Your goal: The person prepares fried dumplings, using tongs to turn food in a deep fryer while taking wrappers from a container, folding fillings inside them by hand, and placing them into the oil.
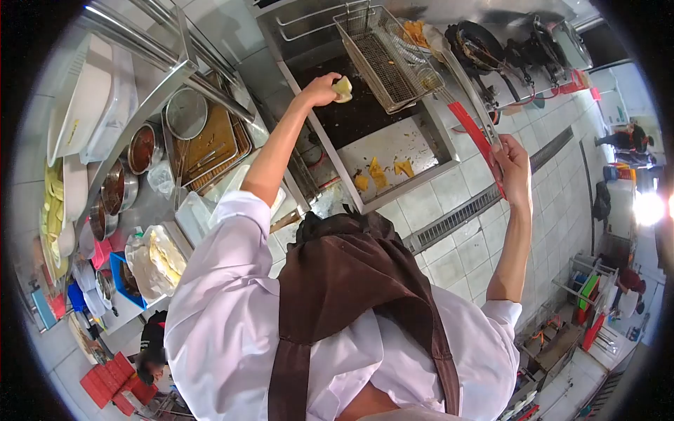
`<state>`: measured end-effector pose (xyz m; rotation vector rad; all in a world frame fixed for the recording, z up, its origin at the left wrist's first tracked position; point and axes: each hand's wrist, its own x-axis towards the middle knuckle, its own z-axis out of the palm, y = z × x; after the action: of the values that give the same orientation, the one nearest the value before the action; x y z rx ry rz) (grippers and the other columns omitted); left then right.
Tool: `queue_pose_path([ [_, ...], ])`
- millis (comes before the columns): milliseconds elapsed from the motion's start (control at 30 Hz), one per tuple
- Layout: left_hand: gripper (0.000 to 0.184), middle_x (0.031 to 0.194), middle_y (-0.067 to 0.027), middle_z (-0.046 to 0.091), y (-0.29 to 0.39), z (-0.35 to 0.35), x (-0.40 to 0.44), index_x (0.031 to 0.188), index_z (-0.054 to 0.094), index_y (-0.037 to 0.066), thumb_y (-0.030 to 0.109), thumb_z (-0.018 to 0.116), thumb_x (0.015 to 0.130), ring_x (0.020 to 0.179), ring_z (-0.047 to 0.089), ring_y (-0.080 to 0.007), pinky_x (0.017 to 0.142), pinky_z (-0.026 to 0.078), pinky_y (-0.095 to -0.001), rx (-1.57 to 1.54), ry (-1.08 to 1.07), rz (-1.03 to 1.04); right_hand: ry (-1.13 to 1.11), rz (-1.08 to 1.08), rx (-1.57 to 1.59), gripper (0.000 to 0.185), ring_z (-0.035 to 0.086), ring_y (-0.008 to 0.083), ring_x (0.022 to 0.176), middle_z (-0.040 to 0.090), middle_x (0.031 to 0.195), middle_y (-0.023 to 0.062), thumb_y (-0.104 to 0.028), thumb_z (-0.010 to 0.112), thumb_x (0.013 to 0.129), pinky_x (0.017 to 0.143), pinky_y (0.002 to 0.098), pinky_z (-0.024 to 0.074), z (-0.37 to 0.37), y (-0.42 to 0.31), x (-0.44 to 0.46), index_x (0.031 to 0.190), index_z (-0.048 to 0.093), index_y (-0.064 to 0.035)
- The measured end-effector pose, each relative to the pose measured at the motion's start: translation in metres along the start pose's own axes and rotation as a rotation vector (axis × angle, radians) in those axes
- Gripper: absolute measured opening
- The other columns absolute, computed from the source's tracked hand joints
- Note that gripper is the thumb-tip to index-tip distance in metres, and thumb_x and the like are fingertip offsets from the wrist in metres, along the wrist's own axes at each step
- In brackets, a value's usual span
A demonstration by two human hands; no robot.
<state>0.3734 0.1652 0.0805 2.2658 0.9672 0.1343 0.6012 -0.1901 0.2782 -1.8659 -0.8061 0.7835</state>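
My left hand [323, 91] is closed around a pale yellow-green piece of food [342, 89], above the dark oil of the fryer [319, 133]. To its right, a wire fryer basket [386, 67] sits over the oil. The basket's red handle [470, 130] reaches out toward me, and my right hand [512, 168] is at its end. That hand is closed on long metal tongs [472, 81], whose far end lies by orange fried pieces [415, 33] past the basket. Whether its fingers also grip the red handle, I cannot tell.
Yellow-orange fried bits [379, 172] lie on the fryer's near metal ledge. Black pans [477, 45] stand at the upper right. At left are a tray with a rack [203, 147], pots of sauce [144, 149] and tubs under a metal shelf. A floor drain [456, 219] crosses the tiles.
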Motion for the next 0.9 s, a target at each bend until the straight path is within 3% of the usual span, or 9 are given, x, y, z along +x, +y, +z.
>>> queue_pose_path([
  [200, 0.025, 0.087, -0.0083, 0.065, -0.042, -0.024, -0.153, 0.107, 0.058, 0.002, 0.007, 0.061, 0.082, 0.081, 0.065, -0.0158, 0.073, 0.050, -0.0274, -0.336, 0.285, -0.096, 0.027, -0.035, -0.172, 0.026, 0.039, 0.0027, 0.052, 0.048, 0.065, -0.0019, -0.017, 0.057, 0.088, 0.046, 0.0201, 0.0298, 0.021, -0.007, 0.012, 0.106, 0.056, 0.0007],
  [233, 0.017, 0.085, -0.0122, 0.067, -0.052, -0.022, -0.188, 0.096, 0.063, 0.004, 0.013, 0.060, 0.081, 0.080, 0.065, -0.0275, 0.073, 0.050, -0.0349, -0.241, 0.393, -0.160, 0.065, -0.068, -0.252, 0.025, 0.039, 0.0032, 0.053, 0.048, 0.064, -0.0012, -0.018, 0.057, 0.087, 0.046, 0.0209, 0.0305, 0.028, -0.009, 0.015, 0.105, 0.056, 0.0004],
  [267, 0.018, 0.084, -0.0123, 0.067, -0.064, -0.014, -0.225, 0.095, 0.063, 0.004, 0.012, 0.061, 0.079, 0.079, 0.065, -0.0283, 0.072, 0.051, -0.0350, -0.284, 0.506, -0.221, 0.084, -0.096, -0.369, 0.025, 0.051, 0.0148, 0.051, 0.057, 0.066, 0.0083, -0.017, 0.058, 0.086, 0.048, 0.0296, 0.0381, 0.034, -0.012, 0.018, 0.104, 0.057, 0.0002],
  [300, 0.018, 0.084, -0.0123, 0.067, -0.076, -0.007, -0.254, 0.095, 0.063, 0.004, 0.012, 0.061, 0.079, 0.079, 0.065, -0.0283, 0.072, 0.051, -0.0350, -0.281, 0.517, -0.260, 0.043, -0.098, -0.370, 0.025, 0.051, 0.0148, 0.051, 0.057, 0.066, 0.0083, -0.017, 0.058, 0.086, 0.048, 0.0296, 0.0381, 0.042, -0.010, 0.024, 0.104, 0.057, 0.0002],
  [367, 0.022, 0.084, -0.0126, 0.066, -0.101, 0.013, -0.317, 0.096, 0.062, 0.003, 0.011, 0.063, 0.075, 0.081, 0.064, -0.0293, 0.074, 0.050, -0.0364, -0.094, 0.561, -0.513, 0.133, -0.563, -0.716, 0.028, 0.059, 0.0360, 0.059, 0.062, 0.073, 0.0217, -0.015, 0.058, 0.084, 0.055, 0.0408, 0.0433, 0.068, -0.004, 0.037, 0.106, 0.057, 0.0014],
  [400, 0.036, 0.097, -0.0148, 0.063, -0.122, 0.033, -0.343, 0.105, 0.058, 0.003, 0.011, 0.066, 0.071, 0.092, 0.061, -0.0306, 0.080, 0.049, -0.0380, -0.004, 0.566, -0.508, 0.085, -0.392, -0.814, 0.028, 0.058, 0.0467, 0.076, 0.060, 0.078, 0.0297, -0.014, 0.058, 0.082, 0.065, 0.0493, 0.0444, 0.089, -0.024, 0.033, 0.104, 0.056, 0.0027],
  [633, 0.055, 0.117, -0.0147, 0.052, -0.103, 0.067, -0.368, 0.119, 0.048, 0.007, 0.016, 0.069, 0.070, 0.108, 0.051, -0.0332, 0.089, 0.043, -0.0414, 0.083, 0.564, -0.500, 0.066, -0.374, -1.042, 0.025, 0.058, 0.0468, 0.084, 0.060, 0.079, 0.0299, -0.018, 0.058, 0.082, 0.073, 0.0520, 0.0451, 0.142, 0.000, 0.083, 0.095, 0.056, 0.0034],
  [700, 0.057, 0.121, -0.0129, 0.051, -0.103, 0.070, -0.358, 0.123, 0.049, 0.010, 0.023, 0.069, 0.071, 0.111, 0.048, -0.0334, 0.091, 0.042, -0.0457, 0.260, 0.542, -0.731, 0.060, -0.413, -1.031, 0.026, 0.058, 0.0466, 0.086, 0.060, 0.080, 0.0299, -0.019, 0.058, 0.083, 0.074, 0.0523, 0.0446, 0.142, 0.004, 0.091, 0.094, 0.056, 0.0037],
  [900, 0.042, 0.116, -0.0092, 0.052, -0.116, 0.075, -0.346, 0.106, 0.060, 0.011, 0.032, 0.070, 0.071, 0.109, 0.048, -0.0293, 0.087, 0.039, -0.0480, 0.349, 0.582, -0.777, 0.011, -0.338, -1.075, 0.031, 0.057, 0.0449, 0.092, 0.061, 0.091, 0.0284, -0.023, 0.057, 0.085, 0.078, 0.0486, 0.0435, 0.138, 0.000, 0.095, 0.103, 0.057, 0.0024],
])
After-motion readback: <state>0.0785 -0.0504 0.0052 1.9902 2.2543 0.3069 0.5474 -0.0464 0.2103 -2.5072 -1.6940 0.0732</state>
